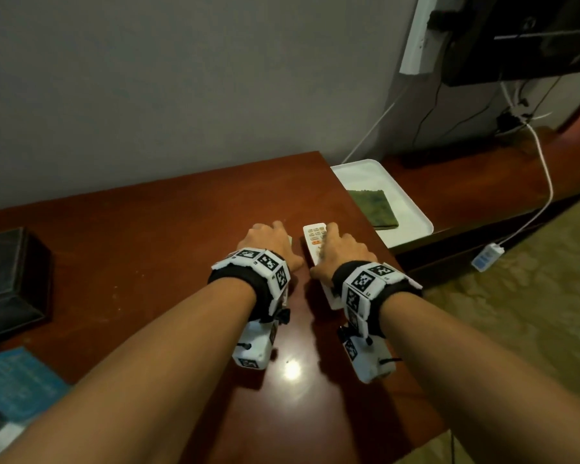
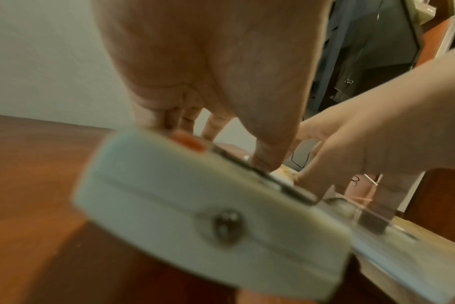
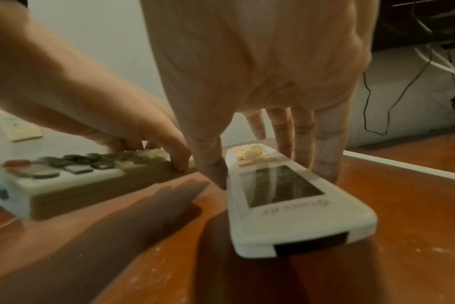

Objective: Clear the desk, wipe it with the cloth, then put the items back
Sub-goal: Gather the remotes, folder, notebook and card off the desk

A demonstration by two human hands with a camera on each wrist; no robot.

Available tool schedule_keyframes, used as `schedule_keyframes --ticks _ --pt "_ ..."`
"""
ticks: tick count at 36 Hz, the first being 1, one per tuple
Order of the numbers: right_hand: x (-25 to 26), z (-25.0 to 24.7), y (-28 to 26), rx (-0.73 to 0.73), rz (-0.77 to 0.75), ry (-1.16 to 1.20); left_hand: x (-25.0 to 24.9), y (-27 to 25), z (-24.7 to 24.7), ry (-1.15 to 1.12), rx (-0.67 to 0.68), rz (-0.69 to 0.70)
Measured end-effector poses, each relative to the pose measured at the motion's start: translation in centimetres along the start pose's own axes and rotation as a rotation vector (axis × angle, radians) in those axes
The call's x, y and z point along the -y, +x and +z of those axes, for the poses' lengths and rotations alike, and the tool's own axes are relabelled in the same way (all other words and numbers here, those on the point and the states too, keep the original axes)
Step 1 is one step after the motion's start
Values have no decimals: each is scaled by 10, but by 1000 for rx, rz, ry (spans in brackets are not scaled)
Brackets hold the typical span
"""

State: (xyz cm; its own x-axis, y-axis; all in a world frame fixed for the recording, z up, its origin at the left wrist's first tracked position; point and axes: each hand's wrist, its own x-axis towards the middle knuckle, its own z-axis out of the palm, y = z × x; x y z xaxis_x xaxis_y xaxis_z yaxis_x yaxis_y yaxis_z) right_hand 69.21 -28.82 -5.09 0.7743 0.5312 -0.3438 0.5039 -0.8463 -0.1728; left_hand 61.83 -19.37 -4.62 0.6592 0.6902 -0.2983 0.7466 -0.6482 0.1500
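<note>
left hand (image 1: 268, 244): thumb and fingers clamp the sides of a keypad remote (image 3: 65, 176), white with dark keys and a red one.
right hand (image 1: 342, 252): thumb and fingers pinch the long edges of an air-conditioner remote (image 3: 286, 195) with a screen.
counter (image 1: 148, 236): red-brown wood, both remotes side by side near its right edge.
cloth (image 1: 374, 207): green, folded, lying in a white tray (image 1: 362, 175) beyond the counter's right edge.

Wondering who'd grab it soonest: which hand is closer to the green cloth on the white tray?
Right. The right hand, gripping the screen remote, is just left of the cloth, near the desk edge by the tray. The left hand, holding the buttoned remote, is farther left.
</note>
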Motion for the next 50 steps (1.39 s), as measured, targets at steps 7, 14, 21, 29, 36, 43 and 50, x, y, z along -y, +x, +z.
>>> schedule_keyframes --ticks 7,14,21,29,36,43,50 --pt "-7 18 -1 -21 10 -11 5 0 26 13 40 7" --pt "0 18 -22 -87 13 -52 20 -21 15 143 -5 37" --pt "47 -50 -73 -27 -76 -87 66 -67 -104 127 -50 0" --pt "214 -137 -132 -158 -373 -67 202 -127 -235 157 -221 -124" --pt "340 -100 -168 -137 -534 -85 327 -147 -246 170 -263 -188" --pt "414 -46 -180 -56 -614 -98 414 -149 -222 140 -183 -211" --pt "446 26 -178 139 -689 -239 465 -139 -152 115 32 -193"
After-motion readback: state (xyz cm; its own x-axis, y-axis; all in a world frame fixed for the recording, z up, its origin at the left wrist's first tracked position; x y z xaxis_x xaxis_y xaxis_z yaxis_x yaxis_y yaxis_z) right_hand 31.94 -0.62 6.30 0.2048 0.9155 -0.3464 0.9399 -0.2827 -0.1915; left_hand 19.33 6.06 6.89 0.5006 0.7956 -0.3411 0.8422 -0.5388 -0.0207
